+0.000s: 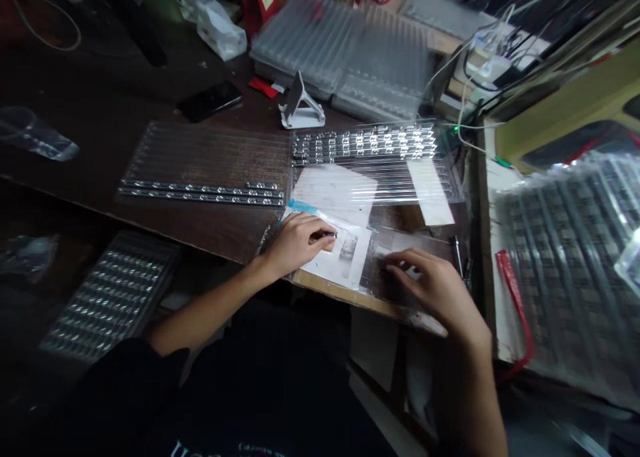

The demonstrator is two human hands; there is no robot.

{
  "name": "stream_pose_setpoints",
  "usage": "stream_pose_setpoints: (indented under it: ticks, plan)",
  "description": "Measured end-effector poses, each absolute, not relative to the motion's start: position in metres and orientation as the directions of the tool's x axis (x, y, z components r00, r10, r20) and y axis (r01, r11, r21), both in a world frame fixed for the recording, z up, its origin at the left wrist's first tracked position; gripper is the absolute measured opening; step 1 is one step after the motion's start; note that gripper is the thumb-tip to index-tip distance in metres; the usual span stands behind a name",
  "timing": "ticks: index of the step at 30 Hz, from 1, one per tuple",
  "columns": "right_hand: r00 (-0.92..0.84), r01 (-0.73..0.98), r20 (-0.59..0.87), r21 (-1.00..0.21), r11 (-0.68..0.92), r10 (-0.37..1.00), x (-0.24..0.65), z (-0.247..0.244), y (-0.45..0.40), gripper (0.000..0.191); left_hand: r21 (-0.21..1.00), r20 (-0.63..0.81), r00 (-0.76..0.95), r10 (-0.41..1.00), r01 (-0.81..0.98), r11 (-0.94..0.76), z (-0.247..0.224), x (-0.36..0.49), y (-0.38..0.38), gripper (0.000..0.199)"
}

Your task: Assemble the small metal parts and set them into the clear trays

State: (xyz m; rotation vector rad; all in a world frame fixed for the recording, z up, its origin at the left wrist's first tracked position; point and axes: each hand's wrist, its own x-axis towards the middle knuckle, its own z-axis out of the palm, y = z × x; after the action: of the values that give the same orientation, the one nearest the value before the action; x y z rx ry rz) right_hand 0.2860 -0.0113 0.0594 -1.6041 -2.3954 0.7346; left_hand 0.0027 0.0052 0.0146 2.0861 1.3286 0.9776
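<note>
My left hand [296,242] rests on white paper [345,277] at the table's front edge. Its thumb and fingers are pinched on a small dark shiny piece [330,235], like those in the trays. My right hand [433,284] hovers by the dark tabletop right of the paper, fingers loosely curved and thumb slightly apart; I see nothing held in it. Behind the hands, a clear ribbed tray [395,180] holds rows of shiny metallic pieces in its far channels. To the left, another clear tray [210,154] has pieces only along its near edge.
At the back are stacked clear trays [310,37], a white folding stand [303,107] and a black phone [211,102]. A plastic cup [37,134] lies far left. A filled tray [107,297] sits lower left. Cables and more stacked trays [575,264] line the right side.
</note>
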Motion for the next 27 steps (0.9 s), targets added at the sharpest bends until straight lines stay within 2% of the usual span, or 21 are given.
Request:
stream_pose_setpoints:
  ticks: [4, 10, 15, 18, 23, 27]
  plan:
    - [-0.357, 0.852, -0.223, -0.475, 0.219, 0.907, 0.312, 0.052, -0.021, 0.022, 0.684, 0.297, 0.300, 0.907, 0.596, -0.421, 0.012, 0.003, 0.004, 0.004]
    - [-0.370, 0.840, -0.217, -0.493, 0.226, 0.903, 0.304, 0.045, -0.019, 0.020, 0.644, 0.291, 0.328, 0.899, 0.628, -0.438, 0.012, 0.003, 0.004, 0.004]
    - [-0.350, 0.823, -0.208, -0.534, 0.194, 0.913, 0.307, 0.056, -0.019, 0.012, 0.672, 0.283, 0.305, 0.909, 0.614, -0.415, 0.011, 0.005, 0.004, 0.004]
    - [-0.370, 0.760, -0.123, -0.610, 0.224, 0.921, 0.291, 0.066, -0.011, 0.011, 0.708, 0.297, 0.295, 0.908, 0.570, -0.416, 0.014, 0.006, 0.002, 0.006]
    - [-0.510, 0.595, 0.099, -0.676, 0.434, 0.854, 0.220, 0.063, 0.013, 0.021, 0.806, 0.335, 0.011, 0.942, 0.514, -0.293, 0.025, -0.011, 0.007, 0.013]
    - [-0.567, 0.549, 0.119, -0.683, 0.482, 0.815, 0.175, 0.039, 0.019, 0.024, 0.760, 0.380, -0.028, 0.925, 0.579, -0.295, 0.033, -0.048, 0.030, 0.015]
